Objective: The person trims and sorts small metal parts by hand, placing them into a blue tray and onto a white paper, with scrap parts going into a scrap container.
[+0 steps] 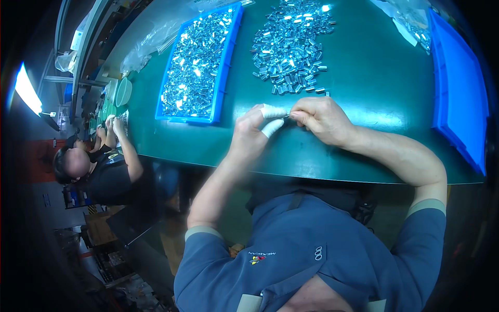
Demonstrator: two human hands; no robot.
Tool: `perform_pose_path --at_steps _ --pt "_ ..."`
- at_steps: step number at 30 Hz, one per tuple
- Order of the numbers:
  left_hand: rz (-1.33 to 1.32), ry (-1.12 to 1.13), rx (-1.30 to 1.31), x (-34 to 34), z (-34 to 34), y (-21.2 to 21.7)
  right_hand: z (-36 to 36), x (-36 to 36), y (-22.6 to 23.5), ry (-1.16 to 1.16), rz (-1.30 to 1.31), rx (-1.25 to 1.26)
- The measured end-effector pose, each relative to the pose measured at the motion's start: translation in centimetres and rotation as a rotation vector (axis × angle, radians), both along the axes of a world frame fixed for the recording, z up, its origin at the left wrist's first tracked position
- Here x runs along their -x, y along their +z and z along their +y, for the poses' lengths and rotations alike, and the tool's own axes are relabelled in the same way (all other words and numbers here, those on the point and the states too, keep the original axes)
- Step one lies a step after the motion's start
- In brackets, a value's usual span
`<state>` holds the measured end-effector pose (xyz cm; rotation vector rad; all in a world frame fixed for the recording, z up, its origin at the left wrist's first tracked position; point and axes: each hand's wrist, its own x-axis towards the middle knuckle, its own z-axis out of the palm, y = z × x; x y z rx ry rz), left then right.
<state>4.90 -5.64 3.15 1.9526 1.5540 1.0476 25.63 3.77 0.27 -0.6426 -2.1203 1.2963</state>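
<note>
My left hand (249,134) and my right hand (322,119) meet fingertip to fingertip over the near part of the green table (374,88). White finger covers sit on my left thumb and forefinger. Between the two hands I pinch a small shiny metal part (286,115), mostly hidden by the fingers. Just beyond the hands lies a loose pile of small metal parts (291,47). To its left stands a shallow blue tray (225,67) filled with several more of the same shiny parts.
A deep blue bin (460,88) stands at the table's right edge, with clear plastic bags (410,23) behind it. A green bowl (123,91) and more bags sit at the far left. Another person (99,166) works with both hands further along the table.
</note>
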Motion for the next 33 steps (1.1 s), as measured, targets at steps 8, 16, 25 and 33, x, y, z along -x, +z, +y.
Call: perform_pose_path --at_steps 8,16,25,33 --pt "0.271 0.222 -0.232 6.4 -1.1 1.5 0.5 -0.1 -0.2 -0.085 0.135 -0.006" --pt "0.553 0.566 -0.36 12.0 -1.1 1.4 -0.3 0.3 -1.0 0.178 0.077 -0.175" --pt "0.411 -0.126 -0.301 -0.8 5.0 -0.1 -0.9 0.5 -1.2 0.407 0.094 -0.295" --pt "0.563 -0.45 -0.399 -4.5 9.4 -1.3 -1.5 0.8 -2.3 0.467 0.173 -0.356"
